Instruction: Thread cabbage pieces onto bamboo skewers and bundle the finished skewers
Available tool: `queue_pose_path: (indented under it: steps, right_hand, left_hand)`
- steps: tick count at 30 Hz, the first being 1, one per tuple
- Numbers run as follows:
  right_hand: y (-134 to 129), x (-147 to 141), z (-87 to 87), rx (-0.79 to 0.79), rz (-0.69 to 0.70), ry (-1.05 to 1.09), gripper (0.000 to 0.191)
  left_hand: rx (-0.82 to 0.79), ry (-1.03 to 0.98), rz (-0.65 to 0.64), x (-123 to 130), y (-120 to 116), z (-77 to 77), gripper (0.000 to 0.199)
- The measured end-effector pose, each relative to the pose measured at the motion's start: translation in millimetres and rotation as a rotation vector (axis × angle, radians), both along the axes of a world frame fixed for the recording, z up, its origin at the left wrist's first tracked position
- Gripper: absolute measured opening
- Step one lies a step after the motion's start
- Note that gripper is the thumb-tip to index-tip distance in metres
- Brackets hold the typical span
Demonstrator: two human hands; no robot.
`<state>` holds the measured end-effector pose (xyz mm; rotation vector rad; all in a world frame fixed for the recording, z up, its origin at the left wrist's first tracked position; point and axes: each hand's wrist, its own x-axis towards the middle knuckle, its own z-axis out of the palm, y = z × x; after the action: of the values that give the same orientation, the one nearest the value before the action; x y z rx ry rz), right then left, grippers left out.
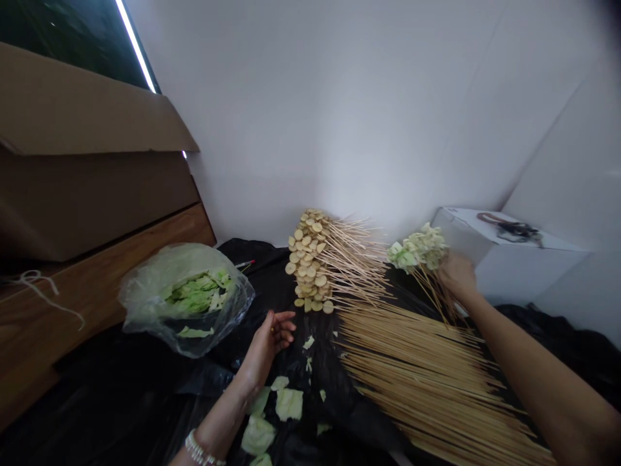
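Observation:
My left hand (272,336) is held over the black plastic sheet, its fingers loosely bent and apart with nothing in them. Several flat cabbage pieces (290,404) lie beside and below that wrist. On the right, my right hand (457,275) is at a pile of skewers threaded with cabbage (420,249). Its fingers are blurred and partly hidden, so whether it grips a skewer does not show. Below it, many bare wooden skewers (427,375) lie side by side. A stack of skewers tipped with round pale slices (310,259) stands between my hands, against the wall.
A clear plastic bag (145,291) with cut cabbage (201,291) sits at the left, and a pen (245,263) lies behind it. A cardboard box (92,194) stands far left. At the right, a white box (524,259) carries a dark cord (517,228).

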<state>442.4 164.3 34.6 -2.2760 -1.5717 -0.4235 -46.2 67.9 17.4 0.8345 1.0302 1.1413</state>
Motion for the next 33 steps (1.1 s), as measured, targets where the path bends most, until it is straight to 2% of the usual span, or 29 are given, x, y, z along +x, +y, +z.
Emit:
queue_pose_path:
  steps: [5, 12, 21, 25, 29, 33]
  right_hand:
    - [-8, -6, -1.3, -0.007, -0.058, 0.006, 0.037]
    - [-2, -10, 19.5, 0.065, -0.096, -0.043, 0.043]
    - [-6, -17, 9.1, -0.103, -0.031, -0.152, 0.03]
    - [-10, -20, 15.7, -0.108, -0.035, -0.204, 0.029]
    - [-25, -33, 27.6, -0.035, -0.028, -0.27, 0.034]
    - [-45, -61, 35.3, 0.137, 0.113, -0.397, 0.036]
  left_hand:
    - [-0.039, -0.044, -0.014, -2, 0, -2.5, 0.054]
    - [-0.07, -0.079, -0.016, -2, 1, -3.0, 0.049]
    - [-0.085, -0.08, -0.023, -4, 2, -5.2, 0.049]
    - [-0.09, -0.088, -0.028, -3, 1, -2.9, 0.048]
    - [-0.087, -0.108, -0.03, -3, 1, -3.5, 0.048]
    - [-0.074, -0.114, -0.042, -2, 0, -3.7, 0.048]
